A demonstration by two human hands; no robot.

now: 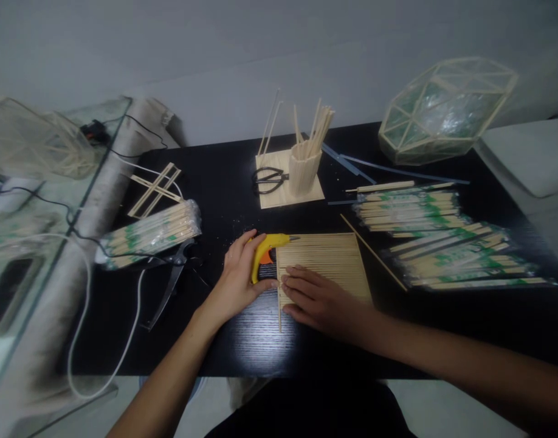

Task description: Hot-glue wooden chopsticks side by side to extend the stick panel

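Observation:
My left hand (237, 281) is wrapped around a yellow hot glue gun (261, 258) with an orange trigger. Its nozzle points right, over the top left corner of a panel of pale wooden sticks (327, 255). The thumb of that hand reaches to the panel's left edge. On the lower part of the panel lies my right hand (313, 301), flat with fingers stretched toward that edge, hiding part of the sticks. A thin stick (279, 316) runs along the left edge and sticks out below the panel.
Behind stands a stick cup (305, 167) on a square base, beside black scissors (270, 177). Packs of chopsticks (461, 255) lie right, another pack (154, 234) left, near a dark cutting tool (172, 280). A white cable (87, 304) loops at left. A loose stick (374, 252) lies right of the panel.

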